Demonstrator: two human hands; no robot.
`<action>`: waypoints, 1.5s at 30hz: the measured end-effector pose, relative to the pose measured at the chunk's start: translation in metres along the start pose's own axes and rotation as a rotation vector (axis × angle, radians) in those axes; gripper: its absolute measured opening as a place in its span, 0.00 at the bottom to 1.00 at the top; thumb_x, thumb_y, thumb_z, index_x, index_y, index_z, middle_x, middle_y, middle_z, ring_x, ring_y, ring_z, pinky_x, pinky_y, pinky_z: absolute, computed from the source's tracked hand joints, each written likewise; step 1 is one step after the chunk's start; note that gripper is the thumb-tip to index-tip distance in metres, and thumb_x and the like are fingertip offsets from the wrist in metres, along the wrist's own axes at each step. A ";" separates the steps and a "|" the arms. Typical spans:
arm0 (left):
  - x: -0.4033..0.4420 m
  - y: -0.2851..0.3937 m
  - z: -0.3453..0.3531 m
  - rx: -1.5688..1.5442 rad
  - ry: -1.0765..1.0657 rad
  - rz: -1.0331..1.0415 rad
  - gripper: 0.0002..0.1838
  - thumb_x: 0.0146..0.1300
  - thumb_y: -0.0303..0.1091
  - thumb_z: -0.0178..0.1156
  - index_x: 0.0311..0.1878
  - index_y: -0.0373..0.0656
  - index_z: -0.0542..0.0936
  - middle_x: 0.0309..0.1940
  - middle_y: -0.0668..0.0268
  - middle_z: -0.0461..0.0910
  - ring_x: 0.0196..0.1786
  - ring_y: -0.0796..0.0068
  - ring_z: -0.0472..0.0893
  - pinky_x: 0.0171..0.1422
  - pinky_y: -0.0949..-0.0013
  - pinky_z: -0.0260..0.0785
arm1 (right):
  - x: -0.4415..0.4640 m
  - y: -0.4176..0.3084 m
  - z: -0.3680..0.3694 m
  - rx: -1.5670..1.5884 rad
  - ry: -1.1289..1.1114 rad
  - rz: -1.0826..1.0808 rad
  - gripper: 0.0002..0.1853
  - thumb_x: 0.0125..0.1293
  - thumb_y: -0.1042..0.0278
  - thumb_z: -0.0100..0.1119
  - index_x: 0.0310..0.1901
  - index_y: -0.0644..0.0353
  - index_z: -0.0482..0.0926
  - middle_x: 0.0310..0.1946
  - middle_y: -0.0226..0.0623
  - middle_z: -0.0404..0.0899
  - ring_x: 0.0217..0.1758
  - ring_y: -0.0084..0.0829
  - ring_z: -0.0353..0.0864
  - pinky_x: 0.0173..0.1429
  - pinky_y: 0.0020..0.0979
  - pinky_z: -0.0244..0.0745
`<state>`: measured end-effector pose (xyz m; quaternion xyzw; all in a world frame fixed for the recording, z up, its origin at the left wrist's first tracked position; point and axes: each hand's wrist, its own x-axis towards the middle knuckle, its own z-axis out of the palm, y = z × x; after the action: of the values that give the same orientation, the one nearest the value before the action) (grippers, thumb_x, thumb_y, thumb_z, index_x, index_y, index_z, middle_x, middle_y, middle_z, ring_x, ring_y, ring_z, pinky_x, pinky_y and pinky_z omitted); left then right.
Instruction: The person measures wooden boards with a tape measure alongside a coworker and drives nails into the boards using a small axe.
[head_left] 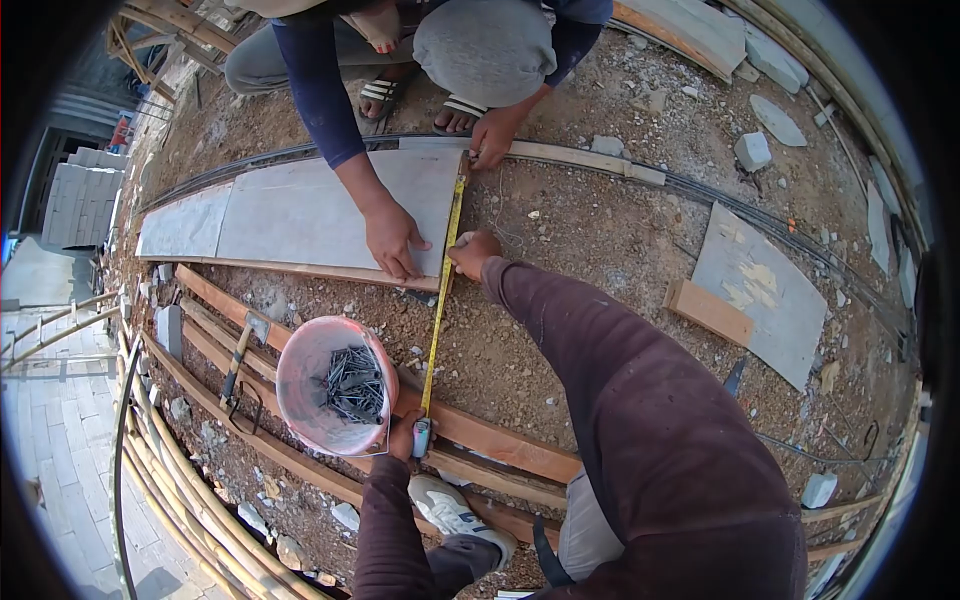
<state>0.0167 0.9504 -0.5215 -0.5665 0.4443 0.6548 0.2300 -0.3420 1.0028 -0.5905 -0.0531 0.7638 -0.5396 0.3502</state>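
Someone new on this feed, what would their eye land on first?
Probably the yellow tape measure, drawn from its case in the person's left hand up across the grey panel's right end, where the right hand meets it. Next, the pink bucket of nails, lower left of centre. Then the crouching co-worker at the top, one hand on the panel.

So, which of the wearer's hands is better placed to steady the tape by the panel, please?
Likely the right hand: it is at the tape blade beside the panel, while the left hand holds the case farther away.
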 end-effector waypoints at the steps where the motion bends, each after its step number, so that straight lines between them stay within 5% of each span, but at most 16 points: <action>1: 0.001 -0.001 0.000 0.001 0.006 -0.002 0.23 0.69 0.57 0.52 0.37 0.46 0.81 0.22 0.68 0.77 0.20 0.74 0.75 0.20 0.68 0.66 | 0.000 0.001 0.000 0.008 0.002 0.002 0.08 0.55 0.65 0.68 0.25 0.60 0.83 0.20 0.32 0.84 0.20 0.23 0.83 0.29 0.28 0.77; 8: 0.000 0.000 -0.004 0.057 0.041 0.022 0.24 0.68 0.59 0.52 0.37 0.47 0.82 0.23 0.68 0.78 0.21 0.74 0.74 0.22 0.68 0.64 | 0.007 0.005 0.001 -0.013 -0.028 0.015 0.11 0.58 0.63 0.70 0.31 0.64 0.83 0.25 0.39 0.86 0.26 0.29 0.88 0.35 0.31 0.82; 14: -0.005 0.003 -0.003 0.054 0.036 0.021 0.24 0.67 0.59 0.51 0.36 0.46 0.82 0.23 0.68 0.78 0.22 0.74 0.75 0.23 0.69 0.64 | 0.006 0.007 -0.001 0.113 -0.067 0.012 0.09 0.62 0.67 0.66 0.29 0.62 0.82 0.22 0.32 0.84 0.20 0.21 0.81 0.27 0.26 0.75; 20: -0.002 0.001 -0.002 0.019 0.012 0.020 0.23 0.69 0.58 0.52 0.37 0.47 0.82 0.22 0.69 0.78 0.21 0.75 0.74 0.22 0.69 0.66 | 0.011 0.011 -0.003 0.129 -0.115 0.045 0.10 0.64 0.64 0.64 0.32 0.63 0.84 0.25 0.34 0.87 0.25 0.24 0.86 0.33 0.27 0.80; 23: -0.002 -0.001 -0.004 0.023 0.018 0.027 0.23 0.69 0.58 0.51 0.37 0.47 0.82 0.22 0.69 0.78 0.21 0.75 0.74 0.22 0.69 0.65 | 0.009 0.005 -0.004 0.119 -0.117 0.029 0.08 0.65 0.67 0.65 0.33 0.62 0.82 0.24 0.32 0.84 0.21 0.20 0.82 0.27 0.25 0.76; 41: 0.006 -0.007 -0.010 0.047 0.041 0.060 0.23 0.69 0.58 0.52 0.36 0.47 0.82 0.22 0.68 0.78 0.21 0.74 0.74 0.22 0.69 0.64 | 0.022 0.025 -0.005 0.135 -0.204 0.050 0.08 0.67 0.66 0.60 0.37 0.63 0.81 0.26 0.31 0.84 0.22 0.22 0.82 0.29 0.26 0.77; 44: 0.000 -0.002 -0.007 0.006 0.056 0.068 0.23 0.68 0.55 0.54 0.35 0.45 0.83 0.21 0.68 0.79 0.19 0.74 0.75 0.20 0.70 0.65 | 0.012 0.061 -0.004 -0.175 -0.037 -0.146 0.14 0.62 0.58 0.62 0.41 0.60 0.83 0.34 0.36 0.87 0.39 0.34 0.88 0.48 0.35 0.80; 45: -0.003 -0.001 -0.006 -0.016 0.061 0.066 0.22 0.67 0.54 0.55 0.34 0.43 0.84 0.20 0.67 0.79 0.18 0.73 0.75 0.20 0.70 0.66 | -0.010 0.043 -0.016 -0.381 -0.187 -0.142 0.24 0.58 0.58 0.66 0.54 0.61 0.78 0.47 0.46 0.84 0.56 0.43 0.82 0.59 0.39 0.77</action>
<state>0.0212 0.9466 -0.5188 -0.5730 0.4644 0.6480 0.1901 -0.3316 1.0377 -0.6202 -0.2217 0.8106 -0.4015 0.3642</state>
